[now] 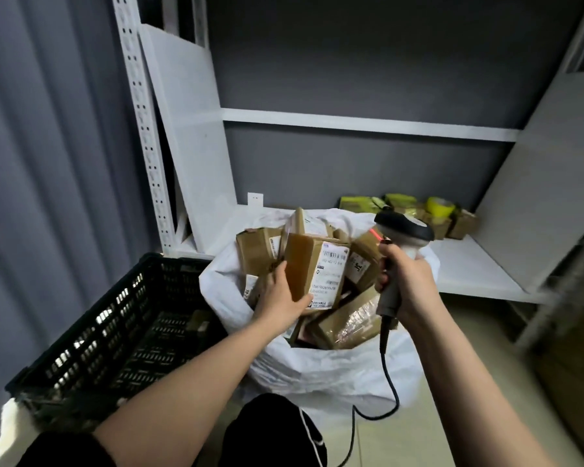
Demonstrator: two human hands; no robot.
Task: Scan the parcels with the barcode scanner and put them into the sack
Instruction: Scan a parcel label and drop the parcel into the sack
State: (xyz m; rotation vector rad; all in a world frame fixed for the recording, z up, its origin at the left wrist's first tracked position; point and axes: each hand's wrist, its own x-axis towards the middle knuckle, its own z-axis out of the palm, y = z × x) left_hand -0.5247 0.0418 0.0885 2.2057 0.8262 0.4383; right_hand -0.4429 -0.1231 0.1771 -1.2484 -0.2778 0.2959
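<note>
My left hand (280, 294) grips a brown cardboard parcel (312, 264) with a white shipping label, holding it upright over the open white sack (317, 365). The sack is heaped with several taped cardboard parcels (348, 323). My right hand (407, 281) is closed around the handle of a grey and black barcode scanner (403, 230). Its head sits to the right of the held parcel, and a red light glows at its window. The scanner's black cable (390, 382) hangs down in front of the sack.
A black plastic crate (122, 332) stands to the left of the sack, with one small parcel visible inside. White metal shelving (368, 124) runs behind; its low shelf (472, 264) holds more parcels and a yellow tape roll (440, 205). Grey curtain on the left.
</note>
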